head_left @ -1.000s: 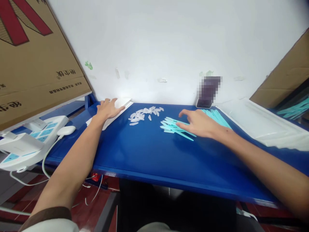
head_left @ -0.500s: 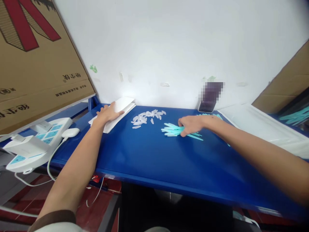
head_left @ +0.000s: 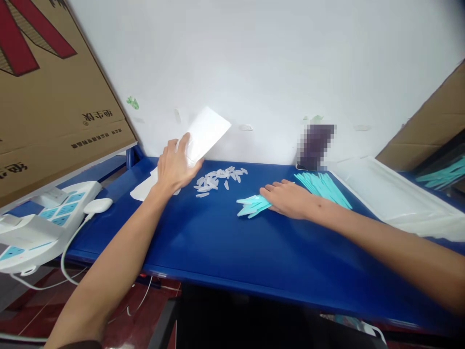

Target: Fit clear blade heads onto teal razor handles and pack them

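Observation:
My left hand (head_left: 176,166) grips a white rectangular packet or folded sheet (head_left: 208,133), raised and tilted above the table's left side. More white paper-like pieces (head_left: 143,188) lie under that wrist. My right hand (head_left: 286,198) is closed over a bunch of flat teal sticks (head_left: 250,205) low on the tabletop. Their tapered ends poke out to the left of its fingers; the rest is covered by the hand. Between the hands lies a loose scatter of small translucent white oval pieces (head_left: 214,181). Beyond my right wrist, more teal sticks (head_left: 324,188) are laid side by side.
The blue table (head_left: 218,242) meets a white wall. A phone-like dark object (head_left: 315,148), blurred out, leans there. At right is a white plastic-lined tray (head_left: 395,194). A power strip (head_left: 60,220) with chargers and cables sits left, below a large cardboard box (head_left: 61,106).
My left hand has lifted the white packet off the table, up and to the right. My right hand has closed further over the teal sticks, turning them slightly. The view has shifted a little.

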The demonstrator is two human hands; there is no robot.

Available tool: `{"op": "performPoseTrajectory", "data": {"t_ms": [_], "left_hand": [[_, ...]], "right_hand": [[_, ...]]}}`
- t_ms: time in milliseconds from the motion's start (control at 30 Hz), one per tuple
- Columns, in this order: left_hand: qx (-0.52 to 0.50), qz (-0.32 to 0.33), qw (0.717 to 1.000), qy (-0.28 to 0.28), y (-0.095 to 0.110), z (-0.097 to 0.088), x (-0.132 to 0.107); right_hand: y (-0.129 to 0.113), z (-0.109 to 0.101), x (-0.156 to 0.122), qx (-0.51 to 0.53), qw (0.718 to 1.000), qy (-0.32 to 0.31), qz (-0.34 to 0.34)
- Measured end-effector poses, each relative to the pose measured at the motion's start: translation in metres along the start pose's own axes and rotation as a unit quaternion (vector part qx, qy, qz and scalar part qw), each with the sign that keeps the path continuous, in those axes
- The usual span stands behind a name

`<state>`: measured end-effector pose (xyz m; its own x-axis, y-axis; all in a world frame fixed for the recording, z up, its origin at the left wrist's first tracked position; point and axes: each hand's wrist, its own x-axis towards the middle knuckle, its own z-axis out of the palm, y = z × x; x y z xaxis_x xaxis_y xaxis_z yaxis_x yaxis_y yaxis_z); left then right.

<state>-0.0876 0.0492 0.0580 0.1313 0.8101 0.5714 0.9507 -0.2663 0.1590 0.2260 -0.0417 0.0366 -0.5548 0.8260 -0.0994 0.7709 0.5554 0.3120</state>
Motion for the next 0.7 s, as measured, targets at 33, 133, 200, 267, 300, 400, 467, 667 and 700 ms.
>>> {"op": "performPoseTrajectory", "data": {"t_ms": [33,133,200,267,300,400,467,667,700], "left_hand": [[-0.008,0.011,1.000,-0.002,0.004,0.001,-0.002],[-0.028,0.051,0.998,-0.015,0.016,0.005,-0.008],[-0.044,0.078,0.996,-0.016,0.023,0.007,-0.011],[-0.058,0.096,0.994,-0.013,0.029,0.009,-0.014],[-0.062,0.100,0.993,-0.013,0.030,0.009,-0.015],[-0.062,0.099,0.993,-0.018,0.033,0.009,-0.015],[-0.066,0.096,0.993,-0.020,0.034,0.009,-0.014],[-0.129,0.111,0.985,-0.016,0.031,0.011,-0.013],[-0.153,0.113,0.982,-0.010,0.031,0.013,-0.013]], "right_hand": [[0.003,0.003,-0.002,0.023,0.999,0.025,-0.002],[0.007,0.011,-0.006,0.232,0.965,0.121,0.022],[0.004,0.015,-0.006,0.440,0.868,0.221,0.062],[-0.003,0.022,-0.003,0.601,0.731,0.305,0.105],[-0.006,0.026,-0.001,0.647,0.677,0.329,0.119],[-0.012,0.036,0.002,0.678,0.649,0.319,0.133],[-0.013,0.039,0.002,0.665,0.679,0.280,0.134],[-0.011,0.036,-0.003,0.678,0.640,0.314,0.179],[-0.011,0.037,-0.003,0.676,0.633,0.329,0.187]]}}
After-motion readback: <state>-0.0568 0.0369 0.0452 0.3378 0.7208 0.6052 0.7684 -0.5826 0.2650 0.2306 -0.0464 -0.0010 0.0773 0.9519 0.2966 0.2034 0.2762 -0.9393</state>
